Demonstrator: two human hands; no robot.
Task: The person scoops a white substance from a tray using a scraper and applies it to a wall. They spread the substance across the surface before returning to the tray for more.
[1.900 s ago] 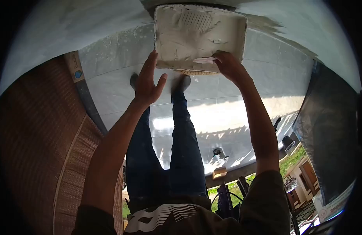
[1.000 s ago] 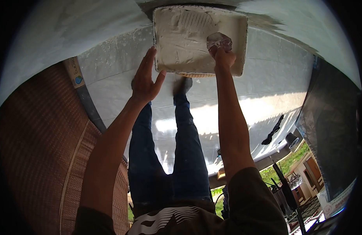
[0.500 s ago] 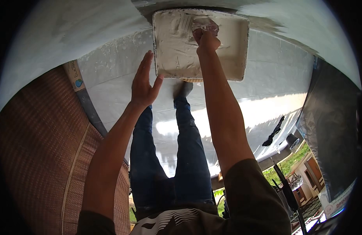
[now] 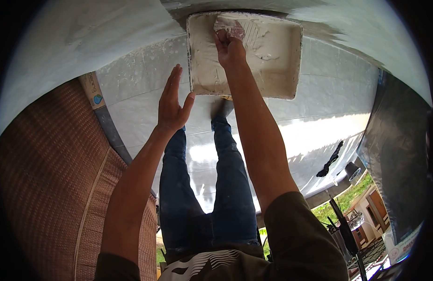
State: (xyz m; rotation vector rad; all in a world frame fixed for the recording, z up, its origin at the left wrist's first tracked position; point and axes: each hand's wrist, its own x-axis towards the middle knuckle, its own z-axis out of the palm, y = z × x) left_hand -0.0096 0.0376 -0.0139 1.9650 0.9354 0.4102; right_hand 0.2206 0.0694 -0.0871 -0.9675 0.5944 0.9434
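A rectangular tray (image 4: 286, 84) with an off-white coating on its walls holds thick, creamy white paste (image 4: 268, 58). My right hand (image 4: 231, 50) reaches over it, fingers closed around a wide, reddish-brown flat tool (image 4: 229, 28) smeared with the paste. The tool is at the tray's upper left; its working edge is hidden. Parallel grooves mark the paste just right of it. Beside the tray's left wall, my left hand (image 4: 172, 107) is open, fingers stretched upward and thumb apart, holding nothing.
A grey-white smeared surface (image 4: 109, 33) curves above the tray. Below are grey floor tiles (image 4: 132, 93) and my shoe (image 4: 222, 108). Woven brown matting (image 4: 52, 168) stands left, dark sheeting (image 4: 394, 154) right. A black strip (image 4: 330, 160) and a dark bucket (image 4: 352, 171) lie farther right.
My right hand has moved left across the tray with the tool, uncovering more paste on the right. The left hand keeps its open pose. The whole view has shifted slightly.
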